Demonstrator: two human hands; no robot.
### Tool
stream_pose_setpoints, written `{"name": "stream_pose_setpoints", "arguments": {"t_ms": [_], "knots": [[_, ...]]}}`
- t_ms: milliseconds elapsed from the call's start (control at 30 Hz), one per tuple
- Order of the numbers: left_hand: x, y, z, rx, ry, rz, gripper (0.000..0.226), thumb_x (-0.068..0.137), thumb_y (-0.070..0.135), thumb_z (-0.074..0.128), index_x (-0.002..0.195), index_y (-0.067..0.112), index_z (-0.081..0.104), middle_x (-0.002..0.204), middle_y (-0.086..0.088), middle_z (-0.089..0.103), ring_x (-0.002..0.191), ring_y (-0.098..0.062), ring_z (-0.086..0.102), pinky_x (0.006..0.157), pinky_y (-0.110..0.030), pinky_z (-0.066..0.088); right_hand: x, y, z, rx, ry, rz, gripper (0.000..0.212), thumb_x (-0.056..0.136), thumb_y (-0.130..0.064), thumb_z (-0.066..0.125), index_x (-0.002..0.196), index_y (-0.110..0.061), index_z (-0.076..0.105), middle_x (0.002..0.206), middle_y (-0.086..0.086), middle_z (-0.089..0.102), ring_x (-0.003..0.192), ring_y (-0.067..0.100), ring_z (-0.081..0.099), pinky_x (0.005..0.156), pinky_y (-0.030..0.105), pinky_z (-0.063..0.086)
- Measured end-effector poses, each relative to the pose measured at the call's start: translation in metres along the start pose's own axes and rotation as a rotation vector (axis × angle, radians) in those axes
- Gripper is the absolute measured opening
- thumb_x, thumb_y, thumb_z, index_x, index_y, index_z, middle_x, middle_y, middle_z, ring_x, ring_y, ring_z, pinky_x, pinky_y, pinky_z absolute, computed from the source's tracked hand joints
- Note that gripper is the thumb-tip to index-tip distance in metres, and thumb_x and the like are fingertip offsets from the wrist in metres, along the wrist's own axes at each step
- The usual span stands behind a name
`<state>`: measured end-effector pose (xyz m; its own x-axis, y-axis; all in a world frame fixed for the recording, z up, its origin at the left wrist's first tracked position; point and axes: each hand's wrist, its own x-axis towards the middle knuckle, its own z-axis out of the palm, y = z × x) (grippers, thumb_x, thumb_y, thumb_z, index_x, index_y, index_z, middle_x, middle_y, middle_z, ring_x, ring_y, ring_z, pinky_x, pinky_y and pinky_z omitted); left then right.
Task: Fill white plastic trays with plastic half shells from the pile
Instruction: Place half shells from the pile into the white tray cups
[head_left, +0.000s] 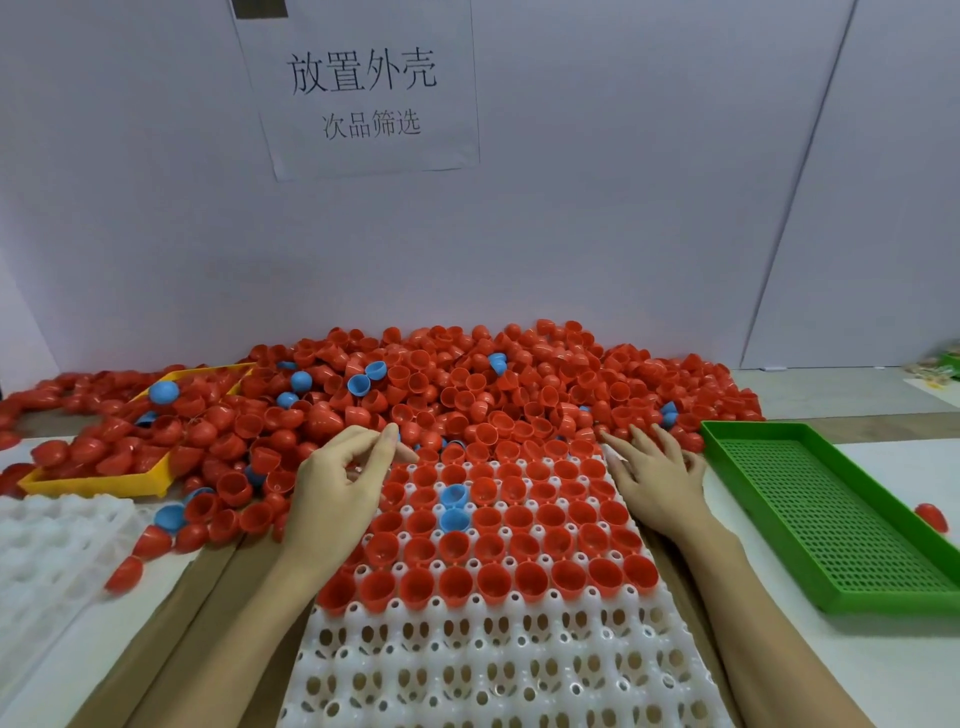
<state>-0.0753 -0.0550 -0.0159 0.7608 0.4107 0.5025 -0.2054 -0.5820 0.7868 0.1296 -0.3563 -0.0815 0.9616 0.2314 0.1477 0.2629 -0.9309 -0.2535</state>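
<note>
A big pile of red half shells (467, 384), with a few blue ones mixed in, lies against the back wall. In front of it sits a white plastic tray (493, 665); its far rows hold red shells and two blue shells (453, 505), its near rows show bare holes. My left hand (337, 488) hovers over the tray's far left corner, fingers loosely curled, with no shell visible in it. My right hand (657, 478) lies flat with fingers spread at the tray's far right corner, fingertips touching shells at the pile's edge.
A green perforated tray (831, 519) stands at the right, with one red shell (932, 517) beside it. A yellow tray (104, 483) is half buried in shells at the left. Another white tray (47, 545) lies at the near left, loose shells around it.
</note>
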Motion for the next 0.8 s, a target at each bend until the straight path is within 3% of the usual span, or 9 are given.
{"name": "stream_pose_setpoints", "arguments": {"t_ms": [100, 267, 400, 500, 600, 667, 800], "knots": [[-0.001, 0.002, 0.001, -0.020, -0.028, -0.032, 0.035, 0.103, 0.036, 0.054, 0.079, 0.027, 0.078, 0.093, 0.010, 0.073, 0.074, -0.018, 0.068, 0.073, -0.032, 0.054, 0.000, -0.002, 0.000, 0.025, 0.065, -0.023, 0.044, 0.110, -0.047, 0.033, 0.149, -0.044, 0.052, 0.162, -0.004, 0.040, 0.152, 0.017, 0.019, 0.119, 0.051, 0.013], [-0.003, 0.005, 0.002, -0.021, -0.030, -0.030, 0.035, 0.103, 0.034, 0.054, 0.078, 0.026, 0.078, 0.092, 0.008, 0.072, 0.070, -0.025, 0.067, 0.067, -0.033, 0.054, -0.005, -0.005, -0.003, 0.195, 0.222, -0.044, 0.029, 0.107, -0.028, 0.052, 0.126, -0.035, 0.072, 0.133, -0.003, 0.057, 0.131, 0.021, 0.037, 0.106, 0.045, 0.024], [-0.002, 0.006, 0.001, -0.012, -0.021, -0.016, 0.035, 0.103, 0.035, 0.054, 0.078, 0.027, 0.078, 0.093, 0.009, 0.072, 0.072, -0.026, 0.068, 0.069, -0.042, 0.053, -0.013, -0.011, -0.016, 0.371, 0.385, -0.063, 0.023, 0.099, -0.017, 0.068, 0.117, -0.030, 0.074, 0.118, 0.000, 0.065, 0.118, 0.028, 0.050, 0.097, 0.044, 0.035], [-0.003, 0.007, 0.001, -0.003, -0.023, -0.002, 0.035, 0.102, 0.037, 0.053, 0.079, 0.028, 0.078, 0.093, 0.010, 0.072, 0.077, -0.022, 0.069, 0.070, -0.038, 0.055, -0.018, -0.019, -0.026, 0.487, 0.438, -0.092, 0.023, 0.096, -0.014, 0.073, 0.114, -0.027, 0.069, 0.108, 0.002, 0.067, 0.108, 0.026, 0.061, 0.094, 0.046, 0.052], [-0.005, 0.010, 0.002, 0.000, -0.044, 0.037, 0.034, 0.100, 0.041, 0.053, 0.078, 0.031, 0.077, 0.092, 0.012, 0.071, 0.087, -0.011, 0.069, 0.071, -0.022, 0.054, -0.025, -0.031, -0.035, 0.688, 0.429, -0.068, 0.024, 0.096, -0.016, 0.075, 0.111, -0.032, 0.066, 0.099, -0.006, 0.068, 0.093, 0.012, 0.066, 0.083, 0.035, 0.060], [-0.007, 0.013, 0.004, -0.004, -0.080, 0.068, 0.029, 0.099, 0.038, 0.056, 0.081, 0.031, 0.077, 0.092, 0.011, 0.070, 0.088, -0.012, 0.068, 0.070, -0.019, 0.053, -0.030, -0.037, -0.042, 0.824, 0.407, -0.082, 0.022, 0.095, -0.024, 0.077, 0.109, -0.036, 0.065, 0.090, -0.009, 0.072, 0.087, 0.005, 0.070, 0.080, 0.028, 0.059], [-0.014, 0.020, 0.010, 0.008, -0.198, 0.142, 0.012, 0.097, 0.027, 0.067, 0.103, 0.033, 0.075, 0.098, 0.014, 0.072, 0.095, -0.013, 0.070, 0.075, -0.017, 0.054, -0.044, -0.056, -0.055, 1.163, 0.197, -0.145, 0.016, 0.095, -0.035, 0.074, 0.111, -0.034, 0.071, 0.086, 0.002, 0.078, 0.082, 0.015, 0.076, 0.079, 0.033, 0.061]]}}
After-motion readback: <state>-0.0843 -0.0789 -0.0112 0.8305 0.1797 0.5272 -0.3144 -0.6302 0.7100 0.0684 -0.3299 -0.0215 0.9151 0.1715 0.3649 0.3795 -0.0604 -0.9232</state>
